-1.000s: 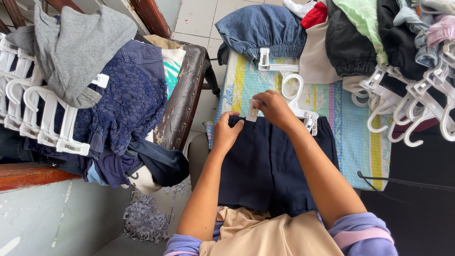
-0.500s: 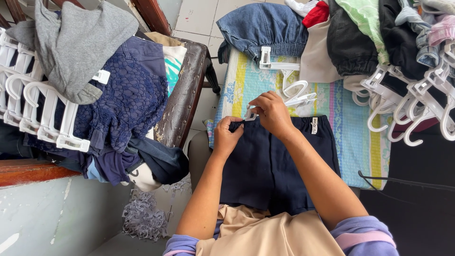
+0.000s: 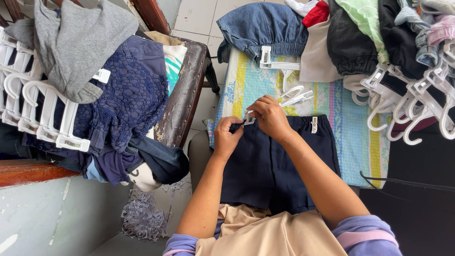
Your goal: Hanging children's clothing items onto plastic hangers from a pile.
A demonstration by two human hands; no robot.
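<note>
On the far left, a row of white hangers (image 3: 33, 109) holds a grey top (image 3: 80, 42) and a dark blue lace garment (image 3: 123, 104). They rest over a worn brown chair (image 3: 187, 90).

In the middle, the person's left hand (image 3: 227, 137) pinches the top edge of the dark blue shorts (image 3: 272, 166). Its fingers are curled in tight on the cloth. The shorts lie flat on a striped cloth of blue, yellow and pink (image 3: 358, 142), with the waist away from the person and the legs reaching to the person's lap.

Just beside it, the right hand (image 3: 270, 116) is closed on a small white clip (image 3: 249, 118) at the waist of the shorts. The fingertips press together around the clip. The two hands almost touch.

Just past the hands lies a white hanger (image 3: 294, 95), and beyond it a blue denim garment (image 3: 265, 23). On the right, a pile of clothes (image 3: 369, 33) on more white hangers (image 3: 407, 99) hangs over the striped cloth.
</note>
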